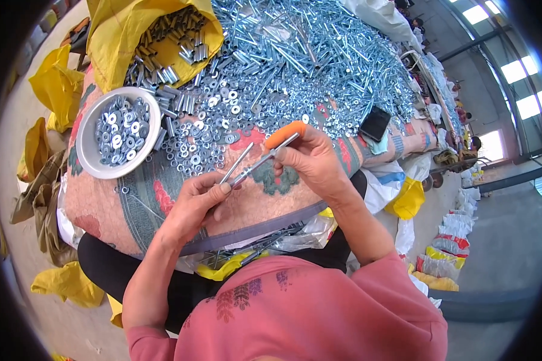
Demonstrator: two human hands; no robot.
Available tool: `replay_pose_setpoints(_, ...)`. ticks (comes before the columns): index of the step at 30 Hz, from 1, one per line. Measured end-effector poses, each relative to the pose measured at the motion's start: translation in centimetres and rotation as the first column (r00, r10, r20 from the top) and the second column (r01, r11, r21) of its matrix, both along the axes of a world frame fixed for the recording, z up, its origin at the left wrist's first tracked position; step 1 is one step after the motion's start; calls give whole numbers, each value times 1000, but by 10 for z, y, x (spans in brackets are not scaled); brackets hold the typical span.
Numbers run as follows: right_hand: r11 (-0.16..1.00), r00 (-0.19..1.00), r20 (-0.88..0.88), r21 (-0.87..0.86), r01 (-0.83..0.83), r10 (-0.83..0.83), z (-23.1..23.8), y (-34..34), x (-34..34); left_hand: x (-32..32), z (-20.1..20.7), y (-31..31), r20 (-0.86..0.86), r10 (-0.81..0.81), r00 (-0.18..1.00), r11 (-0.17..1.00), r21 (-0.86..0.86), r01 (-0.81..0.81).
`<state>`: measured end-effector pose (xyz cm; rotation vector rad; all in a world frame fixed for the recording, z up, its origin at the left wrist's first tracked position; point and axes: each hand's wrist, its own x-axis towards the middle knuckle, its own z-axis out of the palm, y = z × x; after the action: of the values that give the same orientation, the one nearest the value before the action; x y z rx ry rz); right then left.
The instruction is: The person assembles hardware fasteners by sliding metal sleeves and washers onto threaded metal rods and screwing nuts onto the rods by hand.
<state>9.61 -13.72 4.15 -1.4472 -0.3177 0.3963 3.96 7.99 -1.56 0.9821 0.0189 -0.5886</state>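
Between my two hands a threaded bolt with a metal sleeve is held at a slant over the near edge of the table. My left hand pinches its lower end. A second, thin metal rod also sticks up from the left fingers. Closed on the upper end of the bolt is my right hand, with an orange finger cover on one finger. Loose washers and nuts lie just beyond the hands.
A white bowl of washers stands at the left. Behind it, a yellow sack spills metal sleeves. Long bolts are heaped at the back. A black phone lies at the right on the patterned cloth.
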Motion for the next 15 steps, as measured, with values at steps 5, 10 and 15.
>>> replay_pose_setpoints(5, 999, 999, -43, -35, -13, 12, -36, 17, -20, -8, -11, -12, -15, 138, 990, 985, 107, -136)
replay_pose_setpoints(10, 991, 998, 27, -122, 55, -53, -22, 23, -16, -10, -5, -7, 135, 224, 965, 949, 196, -247)
replay_pose_setpoints(15, 971, 998, -39, -231, -62, 54, -33, -3, -13, -8, -5, -6, 143, 233, 962, 940, 221, -261)
